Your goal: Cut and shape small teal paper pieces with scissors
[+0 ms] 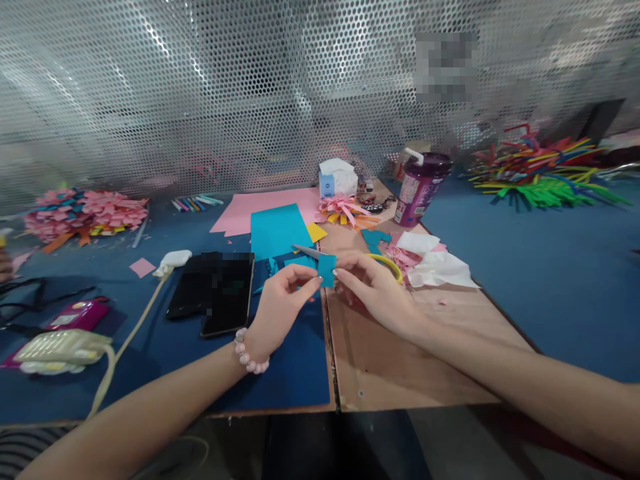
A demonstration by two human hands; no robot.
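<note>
Between my two hands, near the middle of the view, is a small blue paper piece [327, 270]. My left hand [285, 297], with a beaded bracelet at the wrist, pinches its left edge. The right edge is pinched by my right hand [377, 290]. Scissors with a yellow handle [390, 265] lie at my right hand, their blades [310, 251] pointing left behind the paper piece; whether that hand touches them is unclear. A larger blue sheet [280, 230] lies just beyond, over pink sheets [237, 213].
Two dark phones [227, 297] and a white cable [140, 317] lie left. Paper scraps [400, 253], crumpled tissue [445, 269] and a purple cup [420, 190] stand or lie right. A tissue box [339, 181] is behind. Colourful strips [545, 173] lie far right; another person's hand [5, 265] shows far left.
</note>
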